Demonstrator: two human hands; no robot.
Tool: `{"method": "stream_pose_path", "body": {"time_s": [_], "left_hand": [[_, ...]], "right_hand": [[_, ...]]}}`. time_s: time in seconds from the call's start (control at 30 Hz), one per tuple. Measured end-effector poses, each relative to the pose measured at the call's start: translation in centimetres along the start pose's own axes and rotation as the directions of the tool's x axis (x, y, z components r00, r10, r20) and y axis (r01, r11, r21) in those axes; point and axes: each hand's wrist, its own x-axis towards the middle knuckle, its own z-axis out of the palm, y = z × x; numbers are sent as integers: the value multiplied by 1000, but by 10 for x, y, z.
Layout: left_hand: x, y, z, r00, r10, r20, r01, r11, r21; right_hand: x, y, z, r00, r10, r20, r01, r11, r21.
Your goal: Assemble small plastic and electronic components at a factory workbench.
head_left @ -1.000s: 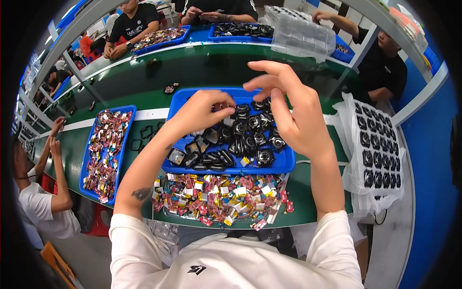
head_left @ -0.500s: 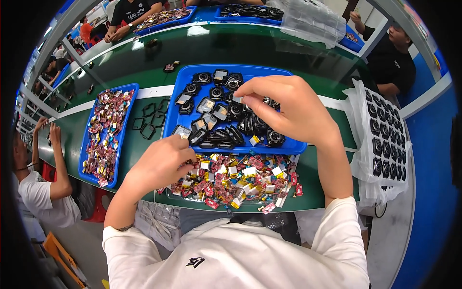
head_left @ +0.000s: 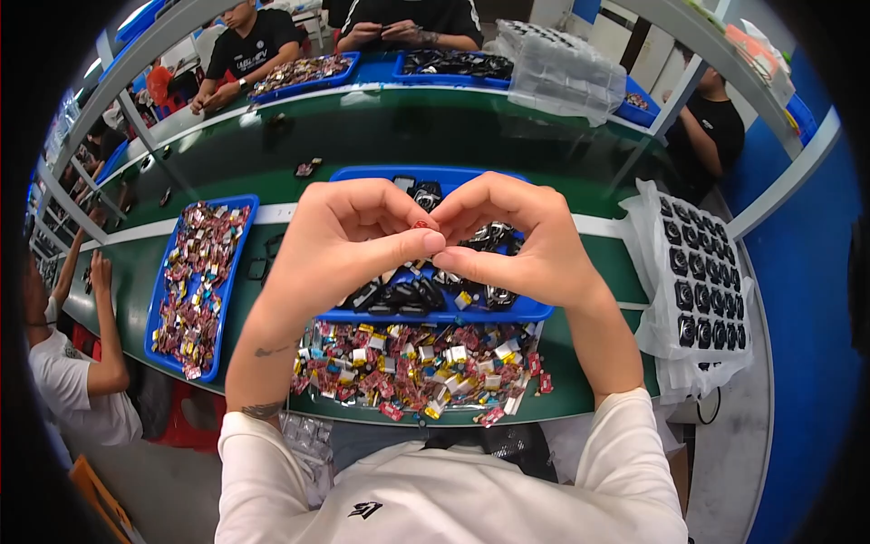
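Observation:
Both hands are raised over the blue tray (head_left: 435,317), their fingertips meeting. My left hand (head_left: 340,236) pinches a small red piece (head_left: 421,224) between thumb and index finger; most of it is hidden. The fingers of my right hand (head_left: 526,231) are pinched against the same spot, and what lies between them is hidden. Below the hands, the tray holds black watch-like cases (head_left: 408,297) with round lenses or square windows, partly covered by my hands. In front of it is a pile of red circuit boards and silver-and-yellow battery cells (head_left: 421,367).
To the left stands a blue tray of similar small parts (head_left: 201,281), beside black square frames (head_left: 259,268). On the right are stacked plastic-wrapped trays of black cases (head_left: 698,281). Across the green bench, co-workers sit by more trays (head_left: 304,76). White metal posts (head_left: 788,172) frame the bench.
My hands have come together above the tray; before, the left was at its near edge and the right above it, fingers pinched. The view has shifted, showing more of the far side.

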Motion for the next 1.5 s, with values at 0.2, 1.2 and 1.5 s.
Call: {"method": "stream_pose_path", "body": {"time_s": [0.2,1.2,1.5], "left_hand": [[4,-1,3,998,11,-54,-17,994,-110],[11,-8,-11,970,240,42,-239,903,357],[16,-8,-13,998,-49,42,44,993,112]], "right_hand": [[-2,-2,1,993,69,-94,-53,984,169],[0,8,-2,977,183,-107,-147,949,279],[4,14,-1,978,64,-197,-59,998,32]]}}
